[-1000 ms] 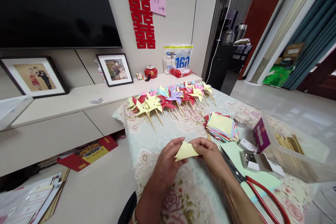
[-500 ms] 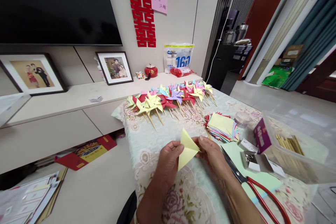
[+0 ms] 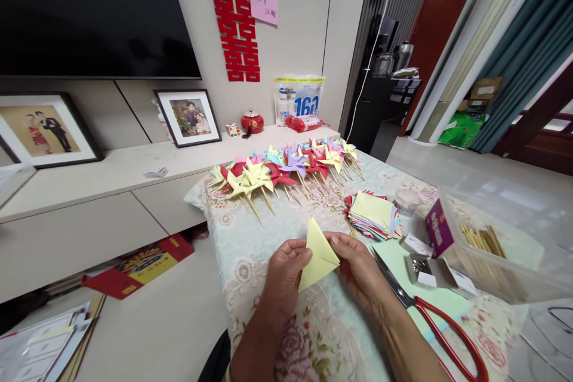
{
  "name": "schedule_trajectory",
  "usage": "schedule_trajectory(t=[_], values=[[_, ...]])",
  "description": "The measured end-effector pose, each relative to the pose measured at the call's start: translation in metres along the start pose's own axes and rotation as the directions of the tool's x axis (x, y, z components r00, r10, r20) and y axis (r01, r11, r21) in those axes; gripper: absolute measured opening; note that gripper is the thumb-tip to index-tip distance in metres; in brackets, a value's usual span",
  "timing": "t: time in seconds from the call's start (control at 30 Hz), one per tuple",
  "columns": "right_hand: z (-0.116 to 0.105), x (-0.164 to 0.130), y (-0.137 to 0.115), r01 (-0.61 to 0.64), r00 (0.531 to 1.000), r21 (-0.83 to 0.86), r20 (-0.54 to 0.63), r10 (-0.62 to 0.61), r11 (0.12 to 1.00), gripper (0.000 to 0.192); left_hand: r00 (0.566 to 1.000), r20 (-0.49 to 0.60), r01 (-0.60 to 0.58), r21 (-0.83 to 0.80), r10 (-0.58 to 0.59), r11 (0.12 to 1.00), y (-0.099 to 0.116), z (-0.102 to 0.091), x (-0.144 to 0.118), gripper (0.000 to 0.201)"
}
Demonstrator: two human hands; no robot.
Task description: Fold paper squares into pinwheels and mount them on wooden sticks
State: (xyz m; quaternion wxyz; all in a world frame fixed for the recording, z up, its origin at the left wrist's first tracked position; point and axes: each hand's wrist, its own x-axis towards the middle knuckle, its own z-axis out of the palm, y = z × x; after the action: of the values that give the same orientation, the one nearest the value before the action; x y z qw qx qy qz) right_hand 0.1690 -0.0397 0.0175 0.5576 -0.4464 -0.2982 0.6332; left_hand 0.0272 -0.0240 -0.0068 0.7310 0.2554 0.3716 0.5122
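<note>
Both hands meet over the near edge of the table, and between them sits a pale yellow folded paper triangle (image 3: 319, 252). The left hand (image 3: 283, 277) has its grip pinched shut on the triangle's left edge, thumb on top; the right hand (image 3: 358, 265) is closed on the right corner, fingertips tucked behind the sheet. The paper stands tilted, point up, held clear of the floral tablecloth (image 3: 250, 250) — not resting on it.

To crease this well, I'd judge the edges want lining up exactly before any pressure goes on, then one firm run of the thumb along the fold.

Just right of the right hand lie red-handled scissors (image 3: 430, 316), blades pointing toward the wrist, lying on a pale green sheet (image 3: 447, 301). Further out, a fanned stack of coloured paper squares (image 3: 373, 215), yellow on top. Beyond that, a small open box of metal pins (image 3: 423, 268), a purple carton (image 3: 437, 228), and a clear plastic tub holding wooden sticks (image 3: 486, 245).

Along the far edge of the table — a long row of finished paper pinwheels on sticks (image 3: 286, 170), yellow, red, purple, blue, overlapping one another.
</note>
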Motion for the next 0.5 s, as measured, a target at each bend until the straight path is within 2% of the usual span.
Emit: schedule_trajectory(t=[0.13,0.23,0.33,0.5], values=[[0.0014,0.0003,-0.0023,-0.03,0.999,0.014,-0.026,0.031,0.999,0.037,0.999,0.011,0.045,0.014,-0.045,0.999,-0.0011,-0.0009,0.0008,0.042],[0.0012,0.0013,-0.0021,-0.013,0.999,0.042,-0.043,0.014,0.999,0.038,1.0,-0.025,0.015,0.009,-0.014,1.0,-0.0047,-0.004,0.0039,0.041],[-0.0004,0.0023,-0.0007,0.003,1.0,0.072,0.005,-0.003,0.997,0.038,0.999,-0.046,-0.025,0.017,0.026,1.0,-0.0076,-0.0068,0.0067,0.04],[-0.0031,0.0041,0.0021,-0.029,0.999,0.043,-0.011,0.03,0.999,0.034,1.0,-0.023,0.009,0.028,-0.008,1.0,-0.0062,-0.0059,0.0068,0.037]])
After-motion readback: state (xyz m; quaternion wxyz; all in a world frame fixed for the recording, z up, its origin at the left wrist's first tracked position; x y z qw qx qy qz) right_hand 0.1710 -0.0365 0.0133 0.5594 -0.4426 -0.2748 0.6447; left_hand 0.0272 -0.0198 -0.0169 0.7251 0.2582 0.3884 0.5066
